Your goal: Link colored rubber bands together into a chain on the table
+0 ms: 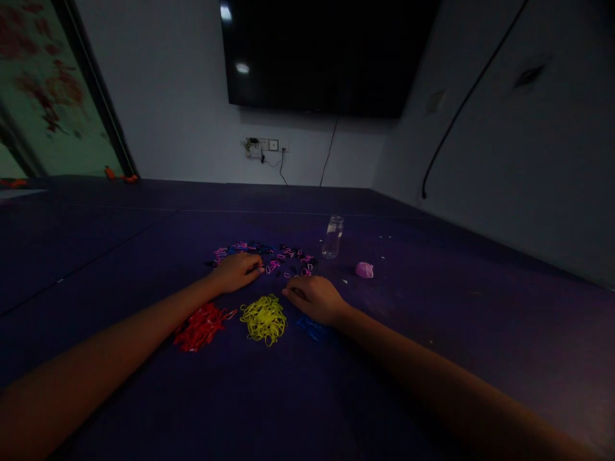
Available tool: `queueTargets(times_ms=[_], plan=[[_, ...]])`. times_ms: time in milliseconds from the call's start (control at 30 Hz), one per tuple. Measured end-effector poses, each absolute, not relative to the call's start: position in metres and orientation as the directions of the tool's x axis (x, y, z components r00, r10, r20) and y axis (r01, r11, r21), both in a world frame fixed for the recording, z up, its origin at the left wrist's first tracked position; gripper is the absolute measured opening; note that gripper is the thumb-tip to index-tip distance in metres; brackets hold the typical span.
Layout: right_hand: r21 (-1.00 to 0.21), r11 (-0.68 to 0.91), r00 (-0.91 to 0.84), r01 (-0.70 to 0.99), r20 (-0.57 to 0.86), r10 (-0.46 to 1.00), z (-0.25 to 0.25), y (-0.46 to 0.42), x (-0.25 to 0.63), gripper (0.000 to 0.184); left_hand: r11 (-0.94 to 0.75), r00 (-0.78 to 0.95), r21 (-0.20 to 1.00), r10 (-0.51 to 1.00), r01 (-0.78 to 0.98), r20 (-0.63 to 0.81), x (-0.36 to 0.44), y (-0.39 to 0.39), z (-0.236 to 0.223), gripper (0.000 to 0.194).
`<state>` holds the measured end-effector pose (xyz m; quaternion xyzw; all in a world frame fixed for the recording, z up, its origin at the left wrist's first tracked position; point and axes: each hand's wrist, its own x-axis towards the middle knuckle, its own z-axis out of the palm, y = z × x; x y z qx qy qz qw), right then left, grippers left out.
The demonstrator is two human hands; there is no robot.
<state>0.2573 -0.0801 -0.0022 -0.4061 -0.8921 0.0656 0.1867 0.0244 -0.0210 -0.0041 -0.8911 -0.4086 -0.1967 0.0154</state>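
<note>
My left hand (237, 273) rests at the near edge of a loose spread of mixed pink, blue and black rubber bands (291, 253). Its fingers are curled towards the thumb, and anything between them is too small to make out. My right hand (318, 299) is closed just right of the middle, its fingertips bent down near the spread; what they hold, if anything, is hidden. Between my forearms lies a pile of yellow rubber bands (264, 319). A red pile (202, 326) sits beside my left forearm. Blue bands (313, 328) lie partly under my right wrist.
A clear bottle (332, 238) stands beyond my right hand, with a pink lump-shaped object (364, 269) nearer on the right. White scraps (344, 282) dot the purple surface (461, 282). At the back are a wall, a dark screen (327, 57) and sockets with cables (273, 145).
</note>
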Motion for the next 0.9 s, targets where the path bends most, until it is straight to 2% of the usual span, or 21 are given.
queueTargets(times_ms=[333, 900], plan=[[-0.268, 0.656, -0.592, 0.705, 0.287, 0.753, -0.0041, -0.0795, 0.2575, 0.025, -0.671, 0.596, 0.091, 0.706, 0.736, 0.382, 0.022, -0.0174, -0.0079, 0.019], [-0.281, 0.65, -0.583, 0.706, 0.291, 0.758, -0.005, -0.0788, 0.2573, 0.024, -0.672, 0.596, 0.11, 0.711, 0.733, 0.372, 0.0219, -0.0172, -0.0086, 0.019]])
